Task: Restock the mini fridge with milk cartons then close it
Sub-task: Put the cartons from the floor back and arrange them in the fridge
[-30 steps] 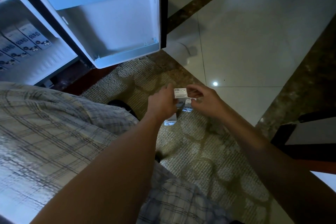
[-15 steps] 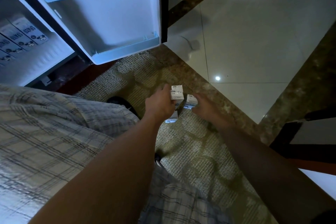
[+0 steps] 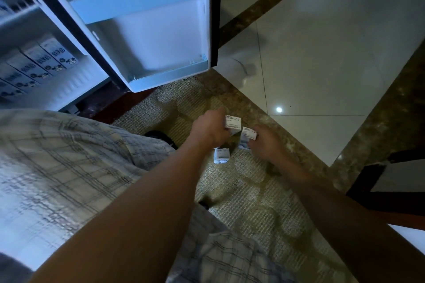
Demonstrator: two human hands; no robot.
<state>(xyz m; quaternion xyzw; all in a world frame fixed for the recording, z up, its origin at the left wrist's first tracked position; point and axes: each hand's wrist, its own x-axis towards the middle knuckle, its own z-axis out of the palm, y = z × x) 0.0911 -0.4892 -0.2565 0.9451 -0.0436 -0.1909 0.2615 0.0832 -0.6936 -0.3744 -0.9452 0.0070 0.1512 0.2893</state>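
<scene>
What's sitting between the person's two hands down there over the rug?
The head view shows two things there: the upper milk carton, held by the left hand, and beside it the lower milk carton, gripped by the right hand.

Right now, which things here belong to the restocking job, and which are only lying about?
Job: left hand holding a carton; right hand gripping a second carton; third carton on the rug; shelved cartons; open fridge door.
Lying about: rug, tiled floor, dark furniture.
</scene>
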